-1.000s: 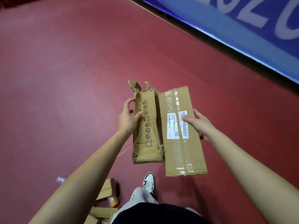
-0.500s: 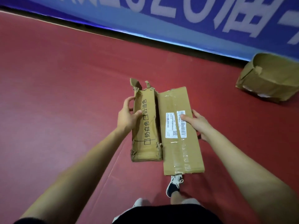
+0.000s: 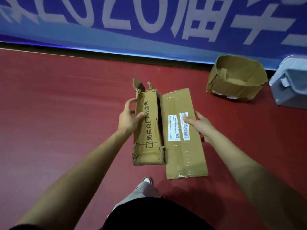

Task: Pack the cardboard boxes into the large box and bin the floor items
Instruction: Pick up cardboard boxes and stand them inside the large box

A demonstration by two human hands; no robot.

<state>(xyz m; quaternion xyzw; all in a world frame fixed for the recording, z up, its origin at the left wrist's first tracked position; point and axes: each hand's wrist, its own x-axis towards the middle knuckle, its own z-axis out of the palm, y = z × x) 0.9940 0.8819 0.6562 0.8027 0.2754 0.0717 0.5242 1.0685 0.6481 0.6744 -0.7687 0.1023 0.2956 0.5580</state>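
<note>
Four entries, read across the frame.

1. Left of centre: my left hand (image 3: 128, 117) grips the torn box (image 3: 147, 130), thumb on its printed face and fingers curled round its left edge. The box has ragged flaps at its far end.
2. Centre, side by side with the first: the taped box (image 3: 182, 151), with white labels on top. My right hand (image 3: 201, 126) grips it, thumb on the barcode label and fingers under the right edge. Both boxes are held above the red floor (image 3: 66, 105).
3. Upper right: the large box (image 3: 235, 87), open-topped, on the floor near the foot of the blue banner (image 3: 149, 22).
4. Right edge: a grey bin (image 3: 289, 90), just beside the large box.
</note>
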